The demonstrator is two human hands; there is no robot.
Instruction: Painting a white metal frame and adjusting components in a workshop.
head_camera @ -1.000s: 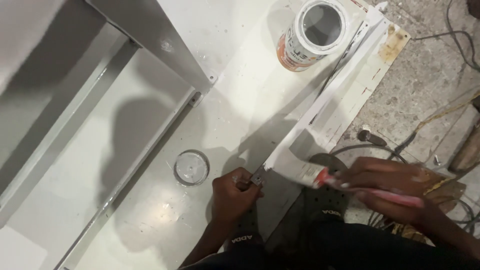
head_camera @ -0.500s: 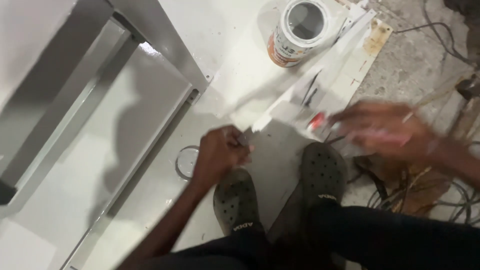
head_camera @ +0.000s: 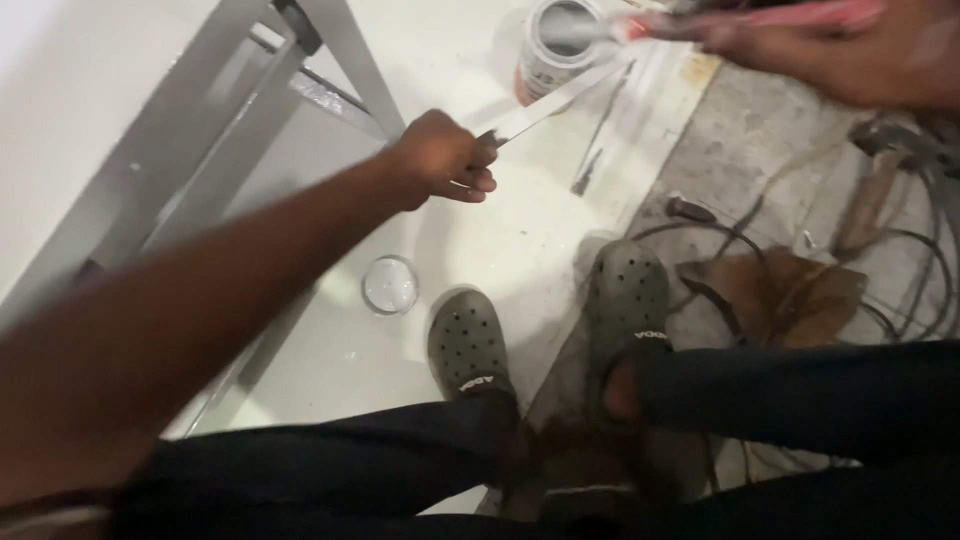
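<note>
Head view looks down on a white floor and grey frame at left. Left hand pinches the near end of a white strip, which slants far-right toward a paint can. Right hand, far right, fingers closed round a red-handled brush.

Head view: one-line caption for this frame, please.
Left hand grips a thin white strip; right hand holds a red-handled brush over an open paint can.
</note>
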